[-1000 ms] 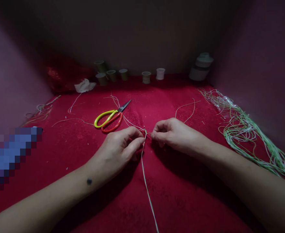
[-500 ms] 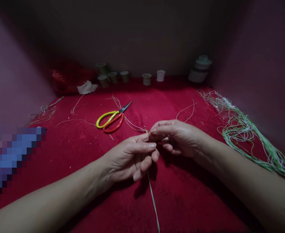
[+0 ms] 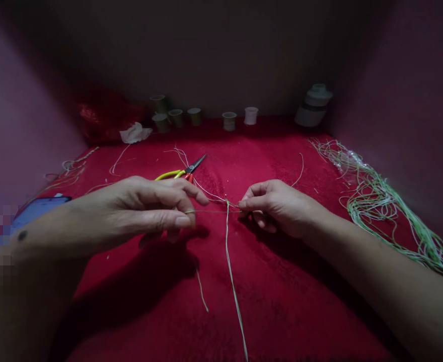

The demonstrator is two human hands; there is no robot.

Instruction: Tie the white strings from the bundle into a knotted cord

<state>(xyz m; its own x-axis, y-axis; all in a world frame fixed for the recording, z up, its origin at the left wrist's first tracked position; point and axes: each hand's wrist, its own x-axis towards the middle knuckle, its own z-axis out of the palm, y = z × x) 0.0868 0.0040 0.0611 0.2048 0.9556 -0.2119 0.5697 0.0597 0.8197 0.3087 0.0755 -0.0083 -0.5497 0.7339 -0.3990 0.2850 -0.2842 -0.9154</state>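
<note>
Thumb and fingers of my left hand (image 3: 161,208) pinch a thin cord (image 3: 214,211), whose loose end hangs below the hand. That cord runs across to my right hand (image 3: 272,206), which is closed on it at fingertip level. Between the hands, a bundle of pale green cords (image 3: 230,266) stretches toward me from a small knot (image 3: 227,201) beside a pin (image 3: 225,196). The taut cord crosses this bundle just under the knot. Scissors (image 3: 195,165) with yellow and red handles lie behind my left hand, which partly hides them.
Green and white cords (image 3: 398,226) lie heaped at the right. Several spools (image 3: 229,121) and a white bottle (image 3: 314,106) stand along the back. A crumpled tissue (image 3: 135,133) and a blue object (image 3: 40,211) are at the left. Loose cords (image 3: 71,171) lie on the red cloth (image 3: 282,301).
My left hand has moved left and turned over, drawing the thin cord out sideways. My right hand stays near the knot, and the hands are now apart.
</note>
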